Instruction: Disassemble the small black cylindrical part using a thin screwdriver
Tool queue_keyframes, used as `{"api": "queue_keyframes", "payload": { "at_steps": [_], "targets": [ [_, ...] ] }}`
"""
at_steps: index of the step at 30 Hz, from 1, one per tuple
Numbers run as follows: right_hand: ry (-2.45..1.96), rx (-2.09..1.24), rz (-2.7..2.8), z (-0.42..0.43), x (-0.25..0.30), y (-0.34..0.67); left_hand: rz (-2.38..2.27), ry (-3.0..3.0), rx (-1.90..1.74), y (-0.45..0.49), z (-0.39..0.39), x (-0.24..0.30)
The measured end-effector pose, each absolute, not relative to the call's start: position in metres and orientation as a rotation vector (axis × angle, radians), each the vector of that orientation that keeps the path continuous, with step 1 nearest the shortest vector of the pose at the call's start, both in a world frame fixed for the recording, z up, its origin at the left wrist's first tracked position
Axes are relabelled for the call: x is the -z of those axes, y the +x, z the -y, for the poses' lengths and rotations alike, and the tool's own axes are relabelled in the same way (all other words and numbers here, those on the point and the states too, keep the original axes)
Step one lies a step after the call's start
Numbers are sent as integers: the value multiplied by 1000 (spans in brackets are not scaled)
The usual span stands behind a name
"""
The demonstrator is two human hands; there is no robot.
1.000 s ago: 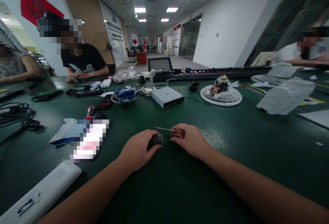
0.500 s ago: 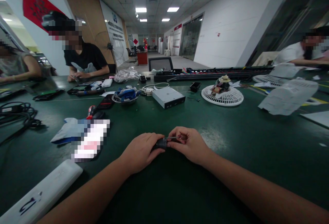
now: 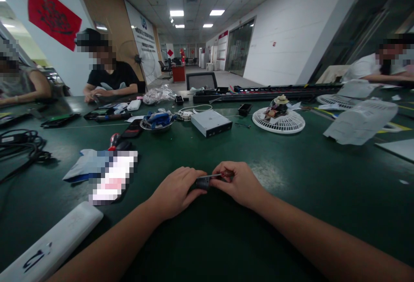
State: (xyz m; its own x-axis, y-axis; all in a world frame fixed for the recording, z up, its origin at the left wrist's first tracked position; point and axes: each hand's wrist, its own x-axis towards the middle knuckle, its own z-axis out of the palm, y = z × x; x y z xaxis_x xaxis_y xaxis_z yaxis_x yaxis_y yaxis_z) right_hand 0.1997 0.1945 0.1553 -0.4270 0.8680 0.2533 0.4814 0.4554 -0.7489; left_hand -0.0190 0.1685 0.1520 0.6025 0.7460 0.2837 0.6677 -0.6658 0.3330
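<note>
Both forearms (image 3: pixel 124 238) are bare, tapering toward narrower wrists (image 3: pixel 154 208) and equally bare hands (image 3: pixel 174 191).

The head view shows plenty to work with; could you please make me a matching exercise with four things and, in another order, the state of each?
Things:
1. Left hand
2. Right hand
3. Bowl
4. Round grille

States:
A. Holds a thin-shafted tool
B. White, with a bulky mechanism on top
C. Grips a small dark object
D. Heaped with blue items

Pairs: 1-C, 2-A, 3-D, 4-B.
</note>
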Motion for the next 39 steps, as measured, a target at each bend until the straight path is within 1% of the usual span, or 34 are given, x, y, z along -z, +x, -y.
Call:
{"api": "queue_keyframes", "payload": {
  "at_steps": [3,8,16,21,23,26,30,35,39],
  "targets": [
    [-1137,-869,2028,-197,-155,198,-1145,2648,-600,-19,-169,-152],
    [-1171,-1120,1988,-199,-152,198,-1071,2672,-584,-18,-168,-153],
    [-1100,-1210,1968,-194,-151,195,-1024,2698,-617,-20,-169,-148],
    [-974,-1385,1918,-196,-153,193,-1037,2774,-678,-20,-169,-146],
    [-973,-1341,1938,-195,-154,194,-1065,2792,-680,-19,-168,-146],
    [-966,-1172,1974,-194,-154,196,-1159,2768,-692,-16,-168,-147],
    [-905,-993,1921,-197,-155,203,-1420,2615,-798,-16,-169,-148],
    [-1177,-786,1980,-209,-154,207,-1736,2322,-892,-20,-176,-145],
    [-1205,-693,1922,-213,-155,208,-1807,2203,-955,-23,-179,-143]
  ]
}}
